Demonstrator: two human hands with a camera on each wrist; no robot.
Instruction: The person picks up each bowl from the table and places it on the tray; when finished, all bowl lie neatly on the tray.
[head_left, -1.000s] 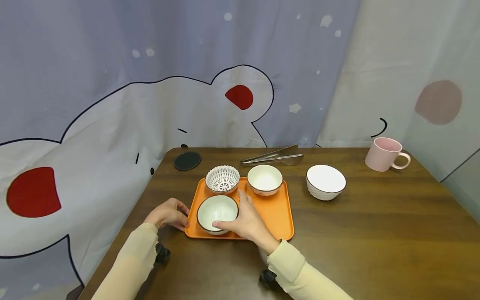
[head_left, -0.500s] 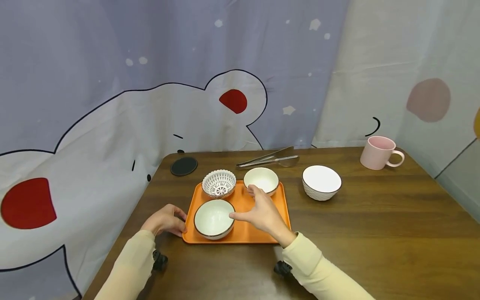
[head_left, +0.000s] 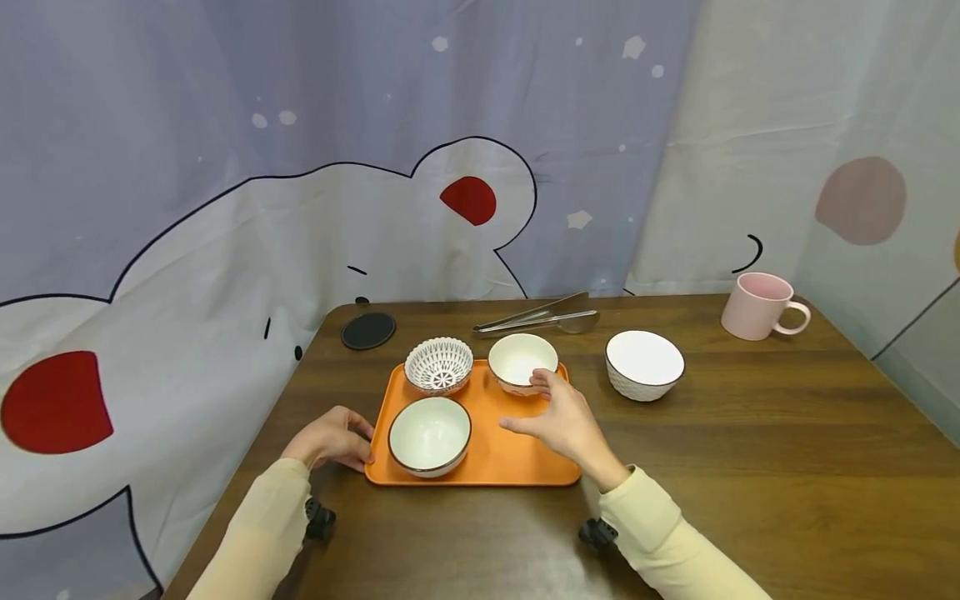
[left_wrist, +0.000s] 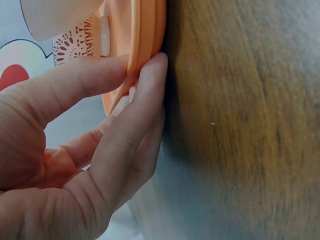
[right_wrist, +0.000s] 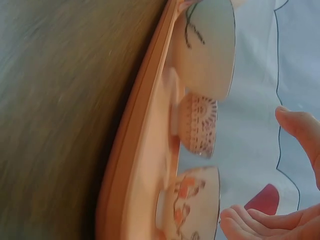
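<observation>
An orange tray (head_left: 495, 462) lies on the table with three bowls on it. At its left edge my left hand (head_left: 332, 438) pinches the rim; in the left wrist view the thumb (left_wrist: 95, 75) is on the upper side and fingers are below. My right hand (head_left: 564, 423) is above the tray's right part, thumb and fingers spread, holding nothing. A pale bowl with a dark rim (head_left: 429, 437) sits front left on the tray. Behind it is a patterned bowl (head_left: 438, 367). A cream bowl with orange flowers (right_wrist: 192, 205) stands back right, close to my right fingertips.
A white textured bowl (head_left: 645, 365) stands on the table right of the tray. Metal tongs (head_left: 536, 317) lie behind it, and a black round coaster (head_left: 368, 331) is back left. A pink mug (head_left: 757, 307) stands far right. A printed curtain (head_left: 337, 242) hangs behind the table.
My right hand has let go of the dark-rimmed bowl and moved right, away from it. That bowl stays front left on the tray. My left hand keeps its grip on the tray.
</observation>
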